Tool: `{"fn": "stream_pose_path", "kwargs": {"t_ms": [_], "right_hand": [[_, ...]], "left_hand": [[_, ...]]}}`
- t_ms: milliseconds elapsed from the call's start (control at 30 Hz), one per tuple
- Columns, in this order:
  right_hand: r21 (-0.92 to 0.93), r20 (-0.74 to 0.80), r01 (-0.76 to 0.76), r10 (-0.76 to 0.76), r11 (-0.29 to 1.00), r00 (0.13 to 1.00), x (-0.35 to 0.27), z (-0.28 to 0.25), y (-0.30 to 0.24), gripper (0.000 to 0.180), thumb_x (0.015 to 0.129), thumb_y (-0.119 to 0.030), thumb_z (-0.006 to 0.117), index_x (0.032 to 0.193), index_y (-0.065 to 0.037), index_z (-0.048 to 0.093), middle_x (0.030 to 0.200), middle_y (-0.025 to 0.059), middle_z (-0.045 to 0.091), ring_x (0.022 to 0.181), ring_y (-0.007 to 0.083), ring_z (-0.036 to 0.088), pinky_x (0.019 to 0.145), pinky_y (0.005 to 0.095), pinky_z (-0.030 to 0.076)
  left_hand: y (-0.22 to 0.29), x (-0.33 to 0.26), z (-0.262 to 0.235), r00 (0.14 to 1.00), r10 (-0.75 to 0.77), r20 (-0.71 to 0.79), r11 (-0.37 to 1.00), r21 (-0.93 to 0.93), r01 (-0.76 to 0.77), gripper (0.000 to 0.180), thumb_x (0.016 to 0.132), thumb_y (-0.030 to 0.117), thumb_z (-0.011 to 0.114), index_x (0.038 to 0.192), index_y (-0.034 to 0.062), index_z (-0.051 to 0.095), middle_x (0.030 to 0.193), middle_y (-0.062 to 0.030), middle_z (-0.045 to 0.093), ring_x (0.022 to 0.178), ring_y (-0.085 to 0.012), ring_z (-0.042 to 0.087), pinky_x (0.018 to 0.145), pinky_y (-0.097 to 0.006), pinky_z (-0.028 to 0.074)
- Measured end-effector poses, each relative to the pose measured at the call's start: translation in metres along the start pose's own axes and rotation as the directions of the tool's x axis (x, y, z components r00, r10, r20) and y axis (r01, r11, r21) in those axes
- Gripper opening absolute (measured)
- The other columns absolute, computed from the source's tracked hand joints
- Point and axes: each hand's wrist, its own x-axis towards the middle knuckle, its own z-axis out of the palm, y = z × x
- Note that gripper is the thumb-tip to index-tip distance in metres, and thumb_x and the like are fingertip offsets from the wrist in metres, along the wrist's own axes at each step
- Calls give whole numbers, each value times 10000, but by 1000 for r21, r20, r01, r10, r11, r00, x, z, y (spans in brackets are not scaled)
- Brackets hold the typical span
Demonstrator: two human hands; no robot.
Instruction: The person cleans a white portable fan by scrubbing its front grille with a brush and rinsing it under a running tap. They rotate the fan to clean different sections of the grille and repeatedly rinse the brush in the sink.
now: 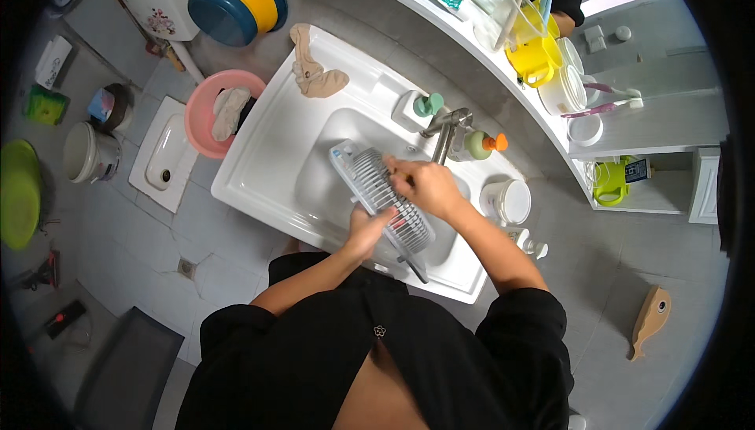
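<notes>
A pale grey slotted plastic grille (383,181) with rows of curved bars is tilted over the basin of the white sink (271,158). My left hand (368,230) grips it by its near long side, with the thumb over the bars. Curled fingers of my right hand (426,186) press on the bars at the far side; whatever they hold, if anything, is hidden. Just beyond that hand stands the metal faucet (449,127). A dark strip (414,268) sticks out at the grille's near end.
A beige sock (318,77) lies on the sink's far left corner. Pump bottles with green (429,105) and orange (494,143) tops and a white tub (507,201) line the faucet side. On the floor, a pink basin (206,107) holds cloth. Above the sink curves a white shelf (503,64).
</notes>
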Motion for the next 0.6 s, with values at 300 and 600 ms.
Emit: {"fn": "stream_pose_path", "kwargs": {"t_ms": [300, 600], "right_hand": [[-237, 33, 55, -49, 970, 998, -18, 1, -3, 389, 779, -223, 574, 1162, -158, 557, 671, 109, 629, 613, 295, 624, 554, 400, 505], [-101, 31, 33, -30, 994, 999, -12, 7, 1, 360, 799, -239, 574, 1152, -169, 582, 680, 96, 637, 643, 287, 630, 592, 394, 513]], "left_hand": [[-7, 2, 15, 999, 0, 55, 985, 173, -10, 276, 800, -27, 607, 1065, 14, 540, 989, -55, 600, 890, -145, 589, 761, -288, 491], [53, 30, -22, 917, -257, 306, 859, -362, 362, 472, 872, 356, 540, 1227, 64, 432, 1124, -112, 553, 1072, -241, 537, 920, -463, 431]]}}
